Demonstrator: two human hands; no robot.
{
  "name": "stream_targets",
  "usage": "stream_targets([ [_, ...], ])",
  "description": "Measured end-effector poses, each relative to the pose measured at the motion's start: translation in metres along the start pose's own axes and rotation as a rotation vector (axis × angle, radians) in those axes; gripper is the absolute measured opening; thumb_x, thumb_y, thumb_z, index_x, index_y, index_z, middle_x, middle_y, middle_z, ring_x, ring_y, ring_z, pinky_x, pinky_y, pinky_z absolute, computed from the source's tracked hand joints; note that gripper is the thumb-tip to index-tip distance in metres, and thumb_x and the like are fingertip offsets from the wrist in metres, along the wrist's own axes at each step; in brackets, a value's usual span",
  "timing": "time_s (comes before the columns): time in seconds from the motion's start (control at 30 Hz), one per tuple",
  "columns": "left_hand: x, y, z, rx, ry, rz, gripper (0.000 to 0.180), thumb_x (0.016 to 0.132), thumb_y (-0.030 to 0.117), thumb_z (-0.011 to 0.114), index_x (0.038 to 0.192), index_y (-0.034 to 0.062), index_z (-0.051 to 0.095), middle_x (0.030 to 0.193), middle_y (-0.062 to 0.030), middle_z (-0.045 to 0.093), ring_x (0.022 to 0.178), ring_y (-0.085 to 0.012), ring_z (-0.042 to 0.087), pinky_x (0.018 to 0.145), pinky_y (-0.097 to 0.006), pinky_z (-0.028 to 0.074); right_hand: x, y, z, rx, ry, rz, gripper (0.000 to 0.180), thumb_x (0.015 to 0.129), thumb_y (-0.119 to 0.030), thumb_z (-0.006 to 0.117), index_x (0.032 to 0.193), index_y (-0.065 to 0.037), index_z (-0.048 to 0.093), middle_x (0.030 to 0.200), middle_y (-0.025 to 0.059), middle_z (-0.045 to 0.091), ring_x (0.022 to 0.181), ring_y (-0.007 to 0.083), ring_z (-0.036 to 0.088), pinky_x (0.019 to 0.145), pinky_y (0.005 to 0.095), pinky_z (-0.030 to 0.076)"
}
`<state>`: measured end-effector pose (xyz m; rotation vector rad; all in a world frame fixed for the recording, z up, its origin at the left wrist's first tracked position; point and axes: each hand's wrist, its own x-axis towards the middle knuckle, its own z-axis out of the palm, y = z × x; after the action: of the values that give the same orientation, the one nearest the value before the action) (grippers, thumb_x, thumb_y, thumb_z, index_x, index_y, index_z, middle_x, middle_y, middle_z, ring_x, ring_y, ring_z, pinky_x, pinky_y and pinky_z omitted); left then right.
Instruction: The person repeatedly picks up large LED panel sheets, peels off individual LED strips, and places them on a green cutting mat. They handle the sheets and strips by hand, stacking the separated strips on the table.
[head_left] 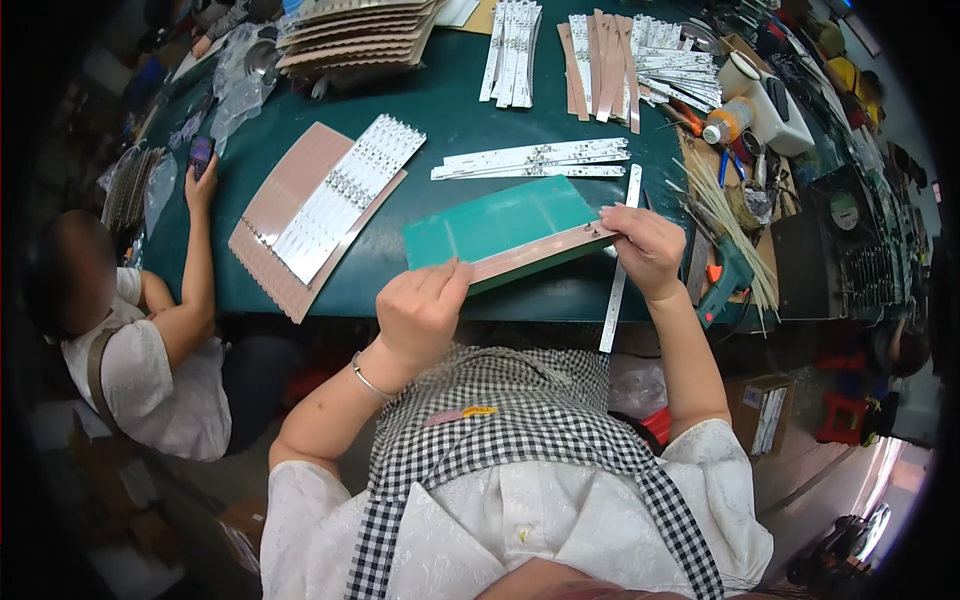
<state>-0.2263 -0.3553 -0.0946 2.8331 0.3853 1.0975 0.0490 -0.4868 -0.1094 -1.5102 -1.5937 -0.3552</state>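
Observation:
A narrow pinkish-brown strip (pixel 535 250) lies along the near edge of a green board (pixel 500 217). My left hand (pixel 420 308) pinches the strip's left end, thumb and fingers together. At the other end, my right hand (pixel 648 250) grips it beside a few small dark parts. Just right of the board, partly behind my right hand, a single white strip (pixel 613 310) lies across the table edge. Beyond the board is a small pile of white circuit strips (pixel 530 158). To the left, white strips (pixel 350 195) rest on a stack of pinkish-brown panels (pixel 300 180).
More strips (pixel 512 55) and a tall stack of panels (pixel 350 35) stand at the back of the green table (pixel 450 100). On the right are an orange-labelled bottle (pixel 728 122), a teal power tool (pixel 725 285) and thin sticks. A seated person (pixel 150 360) at left holds a phone (pixel 201 155).

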Motion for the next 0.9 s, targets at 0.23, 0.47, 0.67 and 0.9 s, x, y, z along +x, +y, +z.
stream_targets([
  [0.23, 0.015, -0.018, -0.013, -0.235, -0.358, -0.424, 0.011, 0.075, 0.011, 0.067, 0.084, 0.0052, 0.068, 0.077, -0.0151, 0.066, 0.064, -0.0278, 0.062, 0.055, -0.034, 0.048, 0.012, 0.005, -0.012, 0.47, -0.302, 0.657, 0.043, 0.069, 0.006, 0.071, 0.111, -0.003, 0.063, 0.095, 0.0089, 0.069, 0.087, 0.0134, 0.065, 0.077, 0.0269, 0.053],
  [0.47, 0.022, -0.055, -0.023, -0.851, -0.48, -0.826, 0.018, 0.09, 0.011, 0.057, 0.094, -0.0045, 0.066, 0.082, -0.006, 0.068, 0.068, -0.0099, 0.06, 0.065, -0.025, 0.05, 0.016, 0.016, -0.02, 0.592, -0.449, 0.878, 0.024, 0.075, 0.003, 0.069, 0.099, 0.0, 0.068, 0.084, 0.0059, 0.068, 0.077, 0.0103, 0.062, 0.07, 0.024, 0.051],
  [0.67, 0.02, -0.072, -0.04, -0.867, -0.145, -0.943, 0.015, 0.09, 0.01, 0.059, 0.097, -0.0032, 0.063, 0.077, -0.0031, 0.063, 0.064, -0.0065, 0.055, 0.059, -0.021, 0.047, 0.03, 0.044, -0.006, 0.617, -0.278, 0.922, 0.014, 0.076, 0.006, 0.067, 0.089, 0.004, 0.069, 0.076, 0.0061, 0.066, 0.064, 0.0103, 0.059, 0.059, 0.0226, 0.047],
  [0.9, 0.017, -0.073, -0.038, -0.879, -0.199, -0.935, 0.021, 0.087, 0.006, 0.062, 0.105, -0.006, 0.061, 0.081, -0.0064, 0.064, 0.065, -0.0068, 0.056, 0.057, -0.021, 0.045, 0.05, 0.106, 0.03, 0.34, -0.286, 0.949, 0.016, 0.076, -0.001, 0.069, 0.092, 0.001, 0.07, 0.076, 0.0082, 0.069, 0.066, 0.0139, 0.063, 0.062, 0.027, 0.051],
])
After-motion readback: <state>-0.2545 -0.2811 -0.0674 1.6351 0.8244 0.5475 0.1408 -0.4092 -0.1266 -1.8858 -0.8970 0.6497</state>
